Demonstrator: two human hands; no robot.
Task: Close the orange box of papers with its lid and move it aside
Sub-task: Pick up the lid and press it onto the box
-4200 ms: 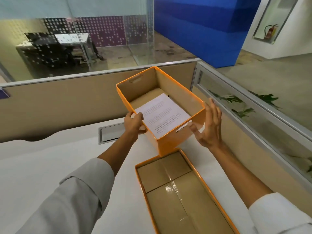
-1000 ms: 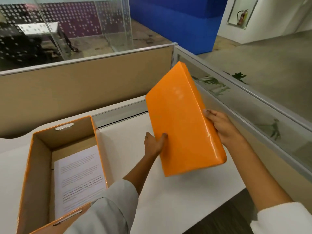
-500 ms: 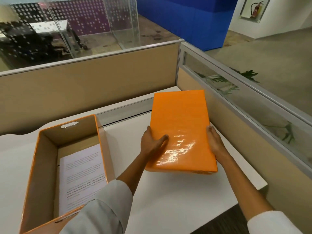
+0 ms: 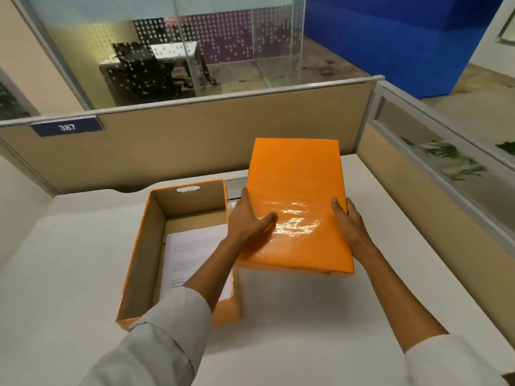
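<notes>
orange lid (image 4: 295, 201) held above the white desk (image 4: 69, 274), top face up, gripped at its two long edges. left hand (image 4: 248, 218) clasps the left edge, thumb across the glossy top; right hand (image 4: 348, 221) clasps the right edge, thumb on top. fingers beneath the lid are hidden, so underside contact is presumed, not confirmed. orange box (image 4: 139, 246) stands open on the desk, to the left of the lid and just beside it, papers (image 4: 195, 252) lying flat inside. the lid's long axis runs away from the person, roughly parallel to the box's long axis (so little turning appears needed). the coming move is judged a leftward carry; the left hand is nearer the box, its forearm crossing over the near right corner. lid not yet seated.
</notes>
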